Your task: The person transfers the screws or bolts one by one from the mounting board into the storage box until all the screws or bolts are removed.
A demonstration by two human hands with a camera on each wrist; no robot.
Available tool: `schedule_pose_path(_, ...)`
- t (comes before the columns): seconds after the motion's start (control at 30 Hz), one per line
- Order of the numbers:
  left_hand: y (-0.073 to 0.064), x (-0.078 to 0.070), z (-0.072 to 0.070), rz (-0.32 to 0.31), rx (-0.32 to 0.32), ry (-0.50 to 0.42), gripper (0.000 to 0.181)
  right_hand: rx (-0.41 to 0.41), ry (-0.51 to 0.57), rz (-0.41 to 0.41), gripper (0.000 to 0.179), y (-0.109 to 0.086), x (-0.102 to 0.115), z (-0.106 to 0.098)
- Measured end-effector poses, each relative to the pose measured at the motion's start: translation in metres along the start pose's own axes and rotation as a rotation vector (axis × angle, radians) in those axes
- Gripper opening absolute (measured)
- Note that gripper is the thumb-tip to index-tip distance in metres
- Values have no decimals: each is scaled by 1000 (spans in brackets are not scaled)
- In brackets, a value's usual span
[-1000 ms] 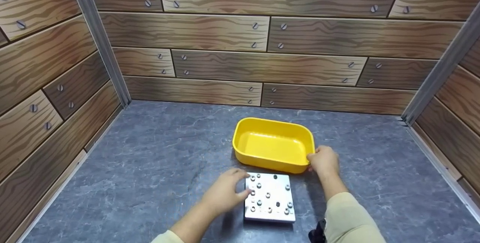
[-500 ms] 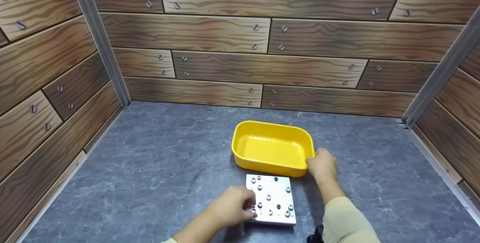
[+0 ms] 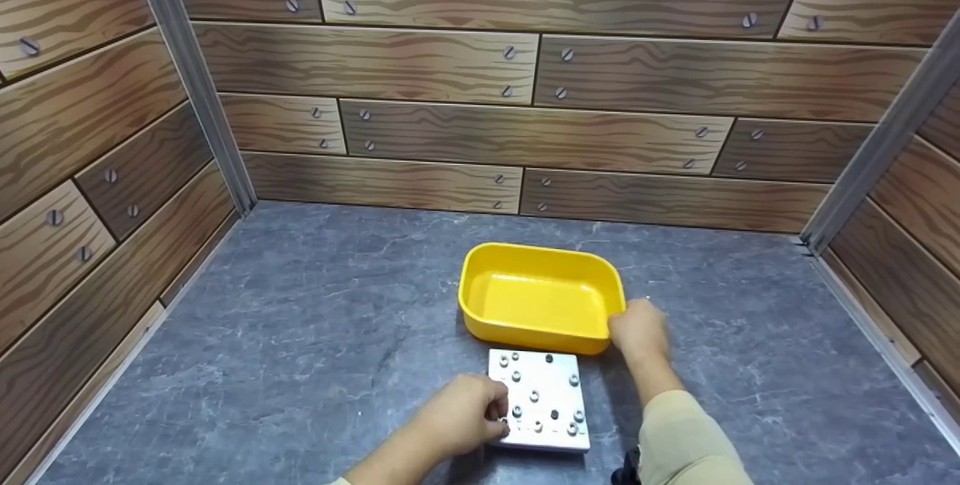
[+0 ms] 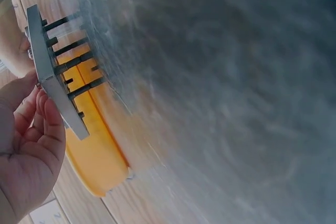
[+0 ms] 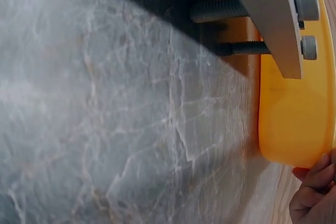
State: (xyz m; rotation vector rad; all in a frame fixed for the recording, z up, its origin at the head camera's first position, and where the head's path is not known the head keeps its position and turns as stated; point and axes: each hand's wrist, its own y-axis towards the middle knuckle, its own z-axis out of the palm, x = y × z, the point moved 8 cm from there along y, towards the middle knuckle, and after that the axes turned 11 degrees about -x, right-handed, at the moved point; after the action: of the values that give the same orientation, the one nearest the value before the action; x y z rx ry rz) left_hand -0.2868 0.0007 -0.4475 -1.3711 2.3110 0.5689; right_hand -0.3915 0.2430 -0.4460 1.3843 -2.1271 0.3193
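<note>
A silver metal plate (image 3: pixel 556 386) carries several socket-head bolts, their threaded shanks (image 4: pixel 86 88) reaching down below it. At its front left corner, my left hand (image 3: pixel 461 414) pinches a bolt (image 3: pixel 505 430) by the head between thumb and forefinger. In the left wrist view the fingers of this left hand (image 4: pixel 31 153) lie along the plate's edge. Just behind the plate stands a yellow plastic bin (image 3: pixel 536 336) with nothing in it. My right hand (image 3: pixel 639 329) grips the bin's front right corner, thumb at the rim; its fingers (image 5: pixel 315 187) show under the wall in the right wrist view.
A grey marbled tabletop (image 3: pixel 322 305) lies under everything. Wood-patterned walls (image 3: pixel 435 125) close it in at the back and both sides, with metal posts (image 3: pixel 199 88) in the corners. A black object (image 3: pixel 626 468) sits at the right sleeve.
My left hand has moved toward the plate's front left corner, and its thumb and forefinger have closed on the bolt there. The right hand keeps its grip on the bin.
</note>
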Motion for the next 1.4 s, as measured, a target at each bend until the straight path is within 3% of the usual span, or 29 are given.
schedule_pose_path(0.5,3,-3,1,-3,2,-11,17,12,-14,5,22,1,1,0)
schedule_pose_path(1.0,3,-14,-3,157,-7,202,16,22,2,9,24,1,-1,4)
schedule_pose_path(1.4,3,-21,-1,202,4,294,25,29,-22,-3,23,0,0,2)
